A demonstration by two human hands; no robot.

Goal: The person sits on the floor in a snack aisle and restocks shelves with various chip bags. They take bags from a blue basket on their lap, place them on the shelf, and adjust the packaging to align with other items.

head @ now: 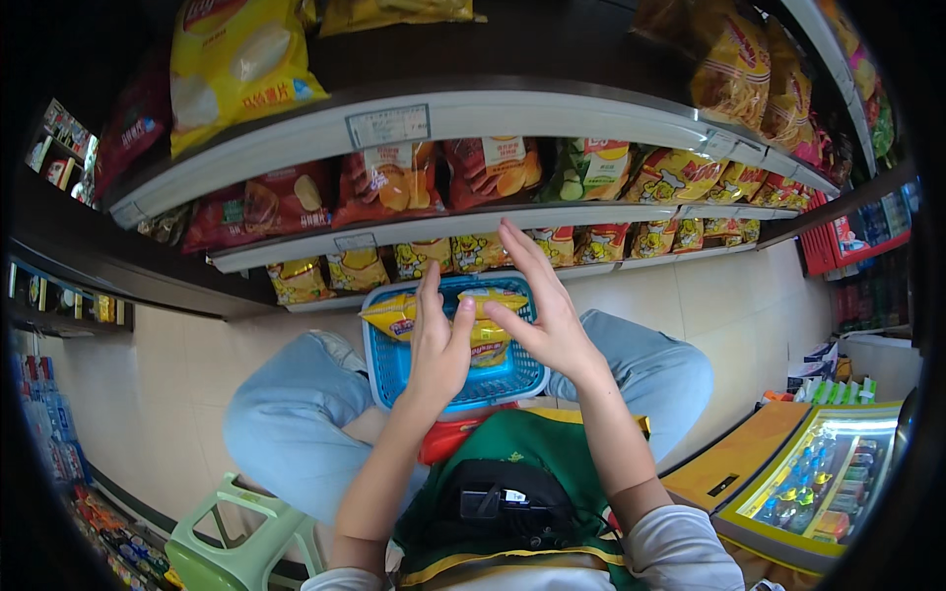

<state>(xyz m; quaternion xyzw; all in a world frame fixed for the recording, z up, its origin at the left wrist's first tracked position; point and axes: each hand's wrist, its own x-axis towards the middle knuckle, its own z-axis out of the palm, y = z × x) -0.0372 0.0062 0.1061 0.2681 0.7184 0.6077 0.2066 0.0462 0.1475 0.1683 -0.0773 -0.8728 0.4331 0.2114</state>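
My left hand is raised over the left part of a blue plastic basket, thumb and fingers apart, holding nothing. Facing it, my right hand is over the basket's right side, fingers extended and empty. Several yellow snack packets lie in the basket: one at its left edge, one near the back and one lower down. The hands partly hide them. The basket stands between my bent knees, in front of the lowest shelf.
Shelves ahead bear chip bags, among them a large yellow bag and a red bag. Small yellow snack bags line the bottom shelf. A green plastic stool is at lower left; a glass-topped display fridge is at right.
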